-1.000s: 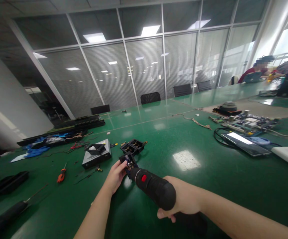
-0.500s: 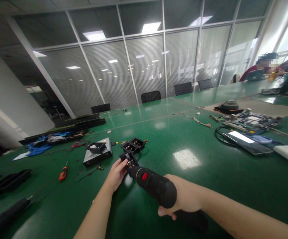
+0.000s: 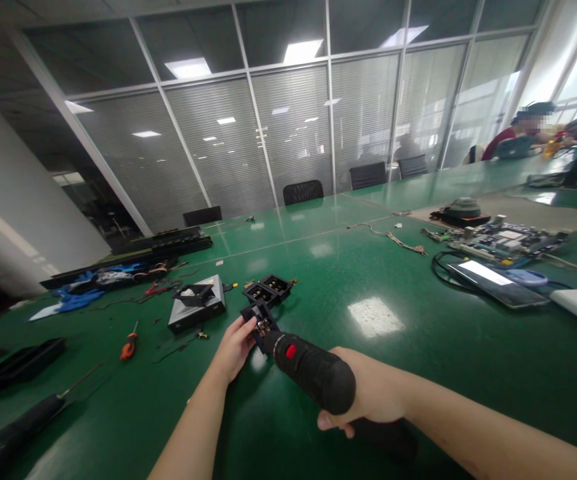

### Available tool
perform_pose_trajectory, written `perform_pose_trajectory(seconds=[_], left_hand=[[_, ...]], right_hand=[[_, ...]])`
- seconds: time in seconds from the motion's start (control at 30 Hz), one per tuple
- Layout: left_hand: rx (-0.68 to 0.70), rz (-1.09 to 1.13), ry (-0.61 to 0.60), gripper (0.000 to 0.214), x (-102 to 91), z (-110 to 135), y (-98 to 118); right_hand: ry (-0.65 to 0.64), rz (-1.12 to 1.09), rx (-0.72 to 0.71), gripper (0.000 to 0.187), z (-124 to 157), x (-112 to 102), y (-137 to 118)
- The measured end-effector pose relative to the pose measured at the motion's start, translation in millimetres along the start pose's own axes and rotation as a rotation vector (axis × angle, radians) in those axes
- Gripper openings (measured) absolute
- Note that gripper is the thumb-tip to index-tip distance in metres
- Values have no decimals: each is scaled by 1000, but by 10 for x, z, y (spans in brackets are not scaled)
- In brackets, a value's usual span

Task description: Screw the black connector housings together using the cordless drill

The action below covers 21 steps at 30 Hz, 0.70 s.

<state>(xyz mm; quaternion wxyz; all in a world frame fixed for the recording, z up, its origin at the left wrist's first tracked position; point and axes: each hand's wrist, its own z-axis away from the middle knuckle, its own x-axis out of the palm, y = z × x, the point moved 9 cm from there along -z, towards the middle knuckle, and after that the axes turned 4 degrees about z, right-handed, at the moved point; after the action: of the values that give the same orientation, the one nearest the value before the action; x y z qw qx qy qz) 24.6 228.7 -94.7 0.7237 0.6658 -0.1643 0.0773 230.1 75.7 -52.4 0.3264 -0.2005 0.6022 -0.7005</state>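
- The left hand (image 3: 234, 348) holds a small, dark, box-shaped housing with metal parts inside (image 3: 257, 316), the thumb on its near-left edge; the other fingers are mostly hidden.
- The right hand (image 3: 371, 387) is wrapped around a black power screwdriver with a red button (image 3: 313, 373), its grip largely hidden below.
- The nose of the power screwdriver points far-left into the housing; whether its tip touches a screw cannot be told.
- The housing is near the middle of a glossy green table (image 3: 448, 353), just on the near side of two adjoining square black frames with brass-coloured parts (image 3: 268, 291).
- Left of the frames sits a flat grey metal box (image 3: 208, 305) with a black bracket-like piece (image 3: 196, 295) on top.
- Farther left and nearer lies a small screwdriver with an orange handle (image 3: 128, 347).
- At the near left is a long black tool with a thin shaft (image 3: 23, 427).
- On the right, a dark phone-like slab with a bright screen (image 3: 498, 283) lies on the near side of a bare circuit board (image 3: 511, 241).
- At the far right sits a person in red (image 3: 501, 141).
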Motion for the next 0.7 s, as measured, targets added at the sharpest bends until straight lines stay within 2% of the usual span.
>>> perform_pose_trajectory(seconds=[0.4,0.7], left_hand=[[8,15,-14,46,-13,-20,-18],[6,-5,-8,46,-4,3,-3]], right_hand=[[2,21,6,36,-10,-1,33],[0,35,32,31,17,2,-26]])
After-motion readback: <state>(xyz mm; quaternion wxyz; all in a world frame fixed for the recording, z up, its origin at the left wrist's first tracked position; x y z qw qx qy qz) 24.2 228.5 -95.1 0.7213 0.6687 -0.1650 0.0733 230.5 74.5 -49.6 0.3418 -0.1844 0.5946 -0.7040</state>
